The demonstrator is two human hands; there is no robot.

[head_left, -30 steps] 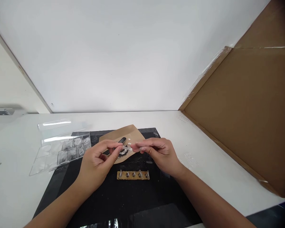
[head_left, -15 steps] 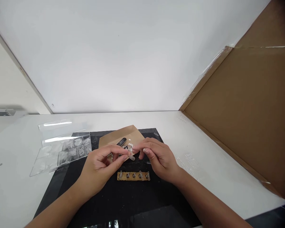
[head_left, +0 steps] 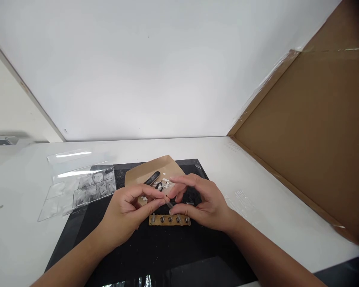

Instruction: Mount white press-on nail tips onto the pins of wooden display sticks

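Between thumb and forefinger, my left hand [head_left: 131,207] pinches a small clear false nail tip [head_left: 169,205] by one end. My right hand [head_left: 202,201] is right beside it, forefinger and thumb apart; its thumb is at the tip's free end, and whether it touches cannot be made out. Just below the hands lies a tan strip [head_left: 164,223] with several round metal studs, some carrying clear nail tips that stand up. Behind the hands, a brown paper sheet [head_left: 149,169] bears a dark curved file [head_left: 152,177] and scattered small white bits [head_left: 166,183].
At left, a clear compartment box [head_left: 92,191] full of nail tips has its lid [head_left: 68,161] open. Underneath is a black mat [head_left: 167,255] on a white table [head_left: 266,231]. Clear strips [head_left: 241,203] lie at right, near a cardboard wall [head_left: 305,131].
My right hand has moved closer to the nail tip and spread its forefinger from its thumb. My left hand keeps its pinch. The view has shifted slightly.
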